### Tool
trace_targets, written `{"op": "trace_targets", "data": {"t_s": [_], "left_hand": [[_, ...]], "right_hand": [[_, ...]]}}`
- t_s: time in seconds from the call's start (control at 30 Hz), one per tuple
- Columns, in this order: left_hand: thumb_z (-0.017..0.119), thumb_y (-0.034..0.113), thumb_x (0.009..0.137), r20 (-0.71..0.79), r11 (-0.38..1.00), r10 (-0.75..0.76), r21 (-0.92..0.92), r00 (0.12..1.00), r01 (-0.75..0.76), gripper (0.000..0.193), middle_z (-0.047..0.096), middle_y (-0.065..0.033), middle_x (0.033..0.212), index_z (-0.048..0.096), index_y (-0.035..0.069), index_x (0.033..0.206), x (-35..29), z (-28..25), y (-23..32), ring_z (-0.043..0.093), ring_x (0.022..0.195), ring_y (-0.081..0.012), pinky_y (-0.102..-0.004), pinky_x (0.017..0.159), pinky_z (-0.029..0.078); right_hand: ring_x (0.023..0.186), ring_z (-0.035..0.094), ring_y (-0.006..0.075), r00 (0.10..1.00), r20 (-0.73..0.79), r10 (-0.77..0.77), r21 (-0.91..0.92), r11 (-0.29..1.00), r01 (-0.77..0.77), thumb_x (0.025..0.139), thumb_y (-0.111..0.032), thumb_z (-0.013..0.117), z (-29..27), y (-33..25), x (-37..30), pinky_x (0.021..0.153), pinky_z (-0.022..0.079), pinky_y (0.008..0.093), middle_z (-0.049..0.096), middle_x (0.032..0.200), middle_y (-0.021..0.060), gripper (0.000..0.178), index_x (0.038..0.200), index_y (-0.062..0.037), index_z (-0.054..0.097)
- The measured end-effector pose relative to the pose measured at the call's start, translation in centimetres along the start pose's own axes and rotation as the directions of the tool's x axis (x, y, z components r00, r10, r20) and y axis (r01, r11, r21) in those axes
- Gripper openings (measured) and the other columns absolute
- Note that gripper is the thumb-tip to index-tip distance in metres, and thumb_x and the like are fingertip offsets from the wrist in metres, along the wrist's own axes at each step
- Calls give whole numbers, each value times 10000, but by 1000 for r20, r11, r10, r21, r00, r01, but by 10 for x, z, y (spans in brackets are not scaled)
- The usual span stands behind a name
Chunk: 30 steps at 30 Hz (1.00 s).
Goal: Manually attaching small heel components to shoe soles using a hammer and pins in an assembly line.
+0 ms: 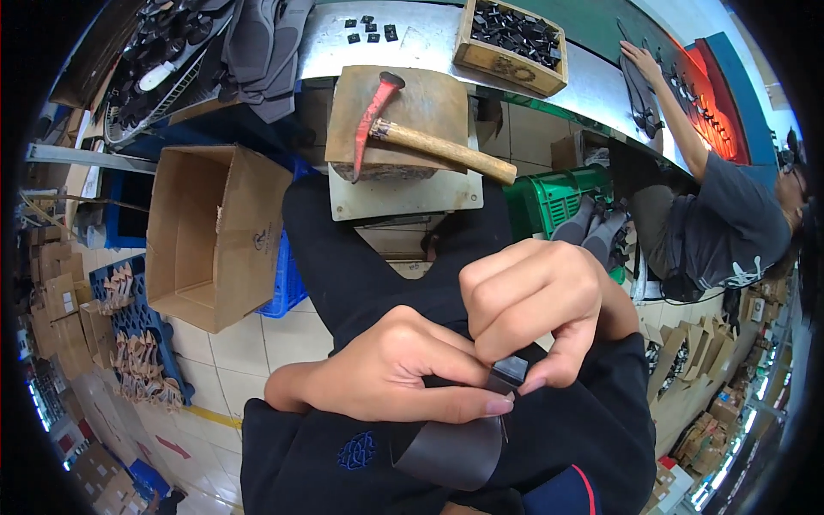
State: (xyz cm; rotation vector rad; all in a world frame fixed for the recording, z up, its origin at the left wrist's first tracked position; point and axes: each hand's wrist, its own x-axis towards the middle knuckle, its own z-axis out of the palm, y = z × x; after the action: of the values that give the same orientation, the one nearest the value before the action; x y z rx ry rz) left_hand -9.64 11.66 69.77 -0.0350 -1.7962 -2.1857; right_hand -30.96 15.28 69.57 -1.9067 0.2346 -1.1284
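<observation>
Close to my body, my left hand [390, 365] pinches a dark strap [455, 455] between thumb and forefinger. The strap is smooth and leather-like, and its wide part curves down below the thumb. At its narrow upper end sits a small glossy black square piece [511, 370], perhaps a buckle. My right hand [541, 300] has curled fingers, with the thumb and fingertips closed around that piece from the right. Just how the piece is joined to the strap is hidden by my fingers.
A red-headed hammer [442, 150] lies on a board-topped block [343, 94] ahead. Behind it, a wooden box [515, 73] holds small black pieces, with several loose on the metal bench [421, 43]. A cardboard box [219, 245] stands left; a co-worker [725, 223] reaches over the bench right.
</observation>
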Motion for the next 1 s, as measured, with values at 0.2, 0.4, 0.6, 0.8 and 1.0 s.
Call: {"op": "trace_targets", "data": {"t_s": [0.2, 0.4, 0.6, 0.8, 1.0], "left_hand": [[764, 168, 879, 61, 998, -20, 60, 998, 16, 152, 703, -91, 750, 756, 19, 902, -4, 2, 5, 674, 642, -213, -302, 559, 496], [772, 135, 845, -48, 968, -22, 250, 999, 33, 142, 715, -129, 795, 751, 6, 902, 4, -4, 19, 699, 692, -254, -316, 618, 531], [748, 138, 858, -460, 420, 505, 870, 730, 258, 248, 734, -145, 1023, 728, -18, 1050, 66, -27, -19, 676, 964, -264, -355, 859, 518], [580, 272, 1016, -394, 555, 195, 799, 898, 230, 420, 607, -192, 1331, 594, -24, 1314, 119, -36, -62, 565, 1247, -324, -414, 1056, 412], [575, 182, 1000, -412, 514, 251, 824, 876, 240, 357, 634, -194, 1281, 605, -29, 1287, 135, -62, -67, 612, 1172, -302, -382, 984, 468]], "right_hand": [[621, 548, 259, 996, 70, 48, -9, 999, -48, 889, -216, 698, 0, -8, 3, 506, 433, 327, 615, 785, 140, 308, 856, 90, 687], [904, 638, 313, 944, -14, 330, -4, 944, -330, 937, -275, 712, -1, -24, -9, 798, 515, 399, 642, 988, 157, 419, 1166, 61, 611], [1016, 574, 106, 582, -359, 729, 663, 639, -391, 993, -161, 642, 50, -1, -52, 916, 482, 278, 585, 1154, 49, 470, 1376, 10, 428], [899, 538, 61, -308, -930, 199, 329, 823, -463, 971, -213, 679, 67, -20, -168, 771, 454, 249, 562, 956, -14, 431, 1306, -8, 502], [1173, 509, 472, -389, -874, -292, 440, -134, -888, 955, -209, 609, 32, -31, -399, 975, 441, 519, 472, 1338, 319, 574, 1406, 66, 385]]}}
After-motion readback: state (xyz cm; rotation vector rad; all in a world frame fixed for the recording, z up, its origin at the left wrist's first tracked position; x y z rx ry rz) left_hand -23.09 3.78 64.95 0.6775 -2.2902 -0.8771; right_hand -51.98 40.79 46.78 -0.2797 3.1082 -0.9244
